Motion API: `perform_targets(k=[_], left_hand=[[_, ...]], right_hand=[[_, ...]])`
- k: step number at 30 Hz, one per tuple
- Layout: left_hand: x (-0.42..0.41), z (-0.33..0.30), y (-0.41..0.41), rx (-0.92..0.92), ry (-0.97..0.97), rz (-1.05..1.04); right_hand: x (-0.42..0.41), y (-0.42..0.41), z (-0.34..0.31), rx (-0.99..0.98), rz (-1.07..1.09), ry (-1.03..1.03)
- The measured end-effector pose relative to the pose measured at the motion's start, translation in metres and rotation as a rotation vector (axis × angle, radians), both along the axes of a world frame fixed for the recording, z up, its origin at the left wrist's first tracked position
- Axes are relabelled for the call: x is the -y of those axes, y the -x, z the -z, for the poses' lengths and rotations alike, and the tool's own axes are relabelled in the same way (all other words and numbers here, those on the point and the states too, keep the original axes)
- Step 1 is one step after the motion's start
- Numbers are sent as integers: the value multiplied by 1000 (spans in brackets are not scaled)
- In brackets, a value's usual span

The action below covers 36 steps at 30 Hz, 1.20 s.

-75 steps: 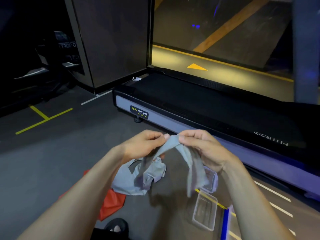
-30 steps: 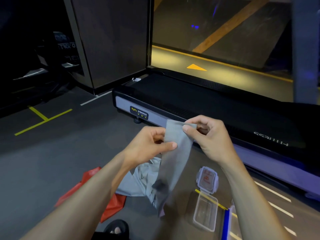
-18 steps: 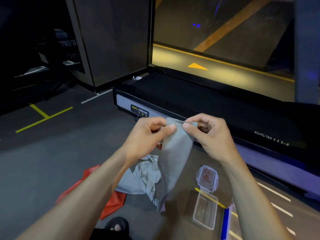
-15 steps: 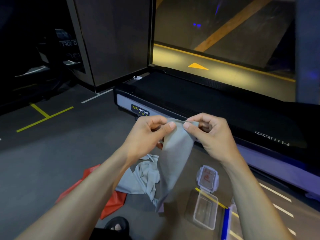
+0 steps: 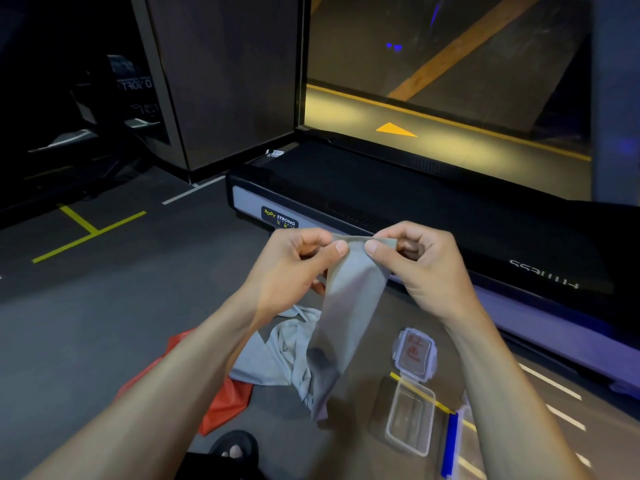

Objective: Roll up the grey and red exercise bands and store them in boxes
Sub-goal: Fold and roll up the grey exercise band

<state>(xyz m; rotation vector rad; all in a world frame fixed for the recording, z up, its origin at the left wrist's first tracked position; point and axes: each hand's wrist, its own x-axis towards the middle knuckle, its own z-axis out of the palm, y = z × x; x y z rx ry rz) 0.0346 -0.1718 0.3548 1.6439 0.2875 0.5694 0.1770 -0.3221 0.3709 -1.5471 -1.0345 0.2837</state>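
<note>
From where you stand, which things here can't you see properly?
- Crumpled red exercise band, head view: mostly covered by the left forearm.
- Blue-edged lid, head view: right forearm hides most of it.
- Red writing on the clear snap-lock lid: too small to read.
- Black sandal: cut off by the bottom edge.

The dark floor (image 5: 86, 327) carries the bunched grey band (image 5: 277, 358), red band (image 5: 228, 403), clear box (image 5: 410, 420), and lid (image 5: 415, 353).

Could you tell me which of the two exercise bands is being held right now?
The grey band, pinched at its top edge by both hands; the red band lies on the floor.
</note>
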Motion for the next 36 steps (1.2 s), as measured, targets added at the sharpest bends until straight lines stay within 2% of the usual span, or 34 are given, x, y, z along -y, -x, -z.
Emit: perform_targets(k=[10,18,26,36], left_hand=[[1,-3,-1,-9,38,6],[5,-6,-2,13,131,-29],[0,-9,0,34,271,1],[1,-11,0,7,396,20]], right_hand=[[-2,-1,1,-26,39,3],[-2,4,-2,-341,49,-43],[4,2,-5,-220,31,-103],[6,-1,-3,-203,20,-95]])
